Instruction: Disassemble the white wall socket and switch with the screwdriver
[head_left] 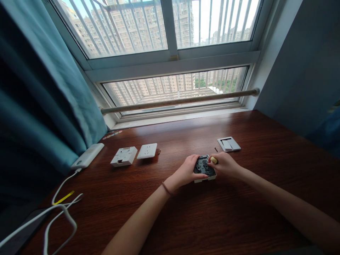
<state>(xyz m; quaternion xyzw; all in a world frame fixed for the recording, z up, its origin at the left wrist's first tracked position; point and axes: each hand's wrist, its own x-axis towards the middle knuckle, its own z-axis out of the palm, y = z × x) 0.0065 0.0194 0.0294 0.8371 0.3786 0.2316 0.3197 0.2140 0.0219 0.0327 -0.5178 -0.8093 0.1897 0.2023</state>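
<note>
My left hand (186,170) is closed around the left side of a wall switch (203,167), its thumb along the near edge. The switch's black inner face is turned up, and a white box (205,180) shows beneath it. In my right hand (227,164) is a screwdriver (214,160), of which a pale yellow handle shows; my fingers hide its tip over the switch's right side. A white switch cover (229,144) lies beyond my right hand. Close to that cover is a small screw (216,149).
Left of my hands, a white socket panel (147,151) lies beside a white mounting box (124,157), with small screws (159,152) at its right. A white power bank (87,156) and its cable (62,184) occupy the wooden table's (170,138) left side, near a blue curtain (79,117).
</note>
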